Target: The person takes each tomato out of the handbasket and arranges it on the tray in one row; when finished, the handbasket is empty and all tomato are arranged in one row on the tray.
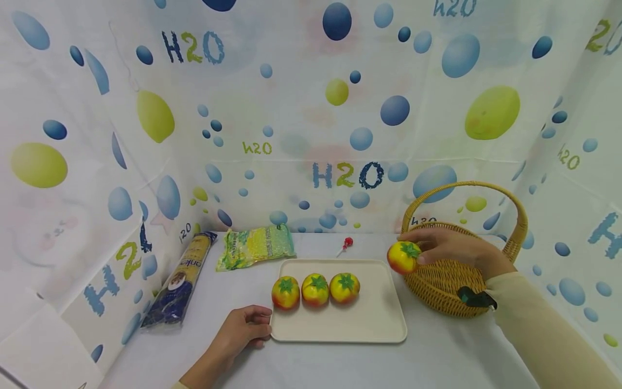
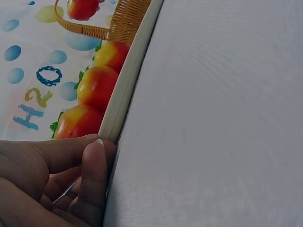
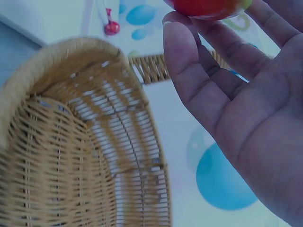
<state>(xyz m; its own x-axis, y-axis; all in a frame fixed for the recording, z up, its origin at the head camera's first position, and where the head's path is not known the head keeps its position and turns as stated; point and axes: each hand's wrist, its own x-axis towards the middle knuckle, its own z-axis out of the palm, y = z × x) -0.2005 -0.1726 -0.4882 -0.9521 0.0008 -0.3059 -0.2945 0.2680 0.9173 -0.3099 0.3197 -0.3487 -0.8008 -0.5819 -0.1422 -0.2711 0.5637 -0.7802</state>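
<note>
My right hand (image 1: 449, 249) grips a red-and-yellow persimmon (image 1: 403, 256) with a green leafy top, held at the left side of the wicker basket (image 1: 444, 286). In the right wrist view the fruit's red underside (image 3: 208, 7) shows at the fingertips, beyond the basket's woven wall. Three similar persimmons (image 1: 316, 290) sit in a row on the cream tray (image 1: 340, 329), toward its left. My left hand (image 1: 243, 329) pinches the tray's left edge near the front corner. The left wrist view shows thumb and finger meeting at the tray's rim (image 2: 125, 94).
Behind the tray lie a red lollipop (image 1: 346, 244) and a green-yellow packet (image 1: 257, 246). A long blue-and-yellow pasta bag (image 1: 180, 283) rests at the left by the patterned wall. The basket's tall handle (image 1: 466, 185) arches over its opening.
</note>
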